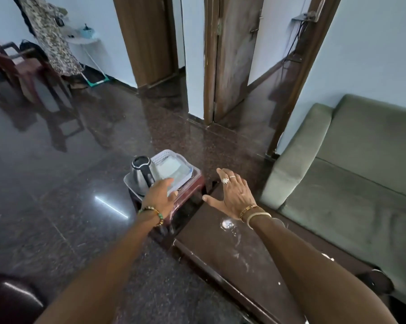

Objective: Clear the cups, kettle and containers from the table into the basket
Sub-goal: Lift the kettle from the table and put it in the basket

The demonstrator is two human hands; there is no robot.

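Final placing, I judge: kettle [141, 174] and container [171, 171] sit in the basket [162, 157] (beyond the table [211, 244] far edge). Left hand [160, 195], fingers loose, touches the container; right hand [233, 195] hovers spread, empty. Next: withdraw cleanly.

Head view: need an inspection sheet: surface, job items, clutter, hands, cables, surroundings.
Surface: dark wooden table, white smears on top.
Job's things: basket on a maroon stool off the table's end; steel kettle and lidded clear container inside it.
Clutter: nothing seen.
Hands: left hand open, fingers reaching over the basket beside the kettle handle, contact unclear; right hand open and spread above the table's end, holding nothing.
Cables: dark cables run down the wall by the door frame.
Surroundings: green sofa on the right, chairs far left, glossy dark floor.
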